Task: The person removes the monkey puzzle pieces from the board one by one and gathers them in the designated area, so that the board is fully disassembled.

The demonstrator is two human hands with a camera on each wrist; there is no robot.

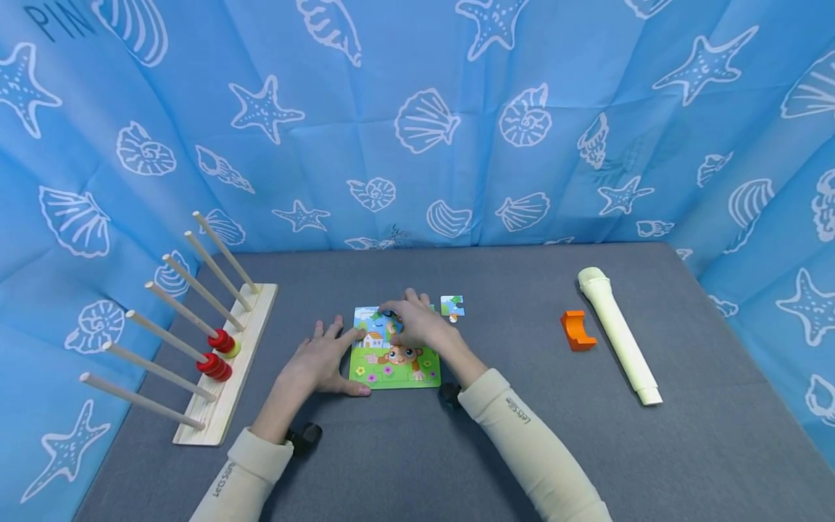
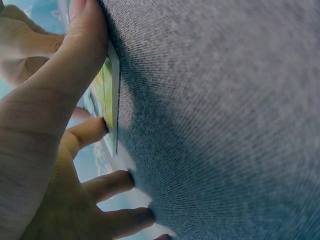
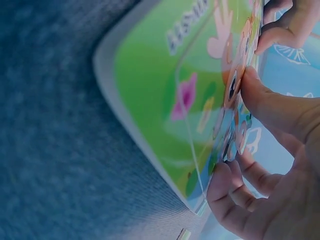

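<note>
A jigsaw puzzle (image 1: 407,378) with a monkey on green grass lies flat at the middle of the table. My left hand (image 1: 320,362) is spread at its left side, thumb at the lower left corner and index fingertip on the left part of the picture. Over the upper part, my right hand (image 1: 422,325) pinches a puzzle piece (image 3: 241,135) between thumb and fingers, partly hidden by them. Whether that piece lies fully flat in the puzzle cannot be told. A loose puzzle piece (image 1: 451,305) rests just beyond the puzzle's upper right corner.
At the left stands a wooden rack (image 1: 261,304) with slanting pegs, red rings (image 1: 214,367) and a yellow-green ring. On the right lie an orange arched block (image 1: 577,331) and a cream toy microphone (image 1: 616,333). A blue shell-print curtain (image 1: 391,167) hangs behind the table.
</note>
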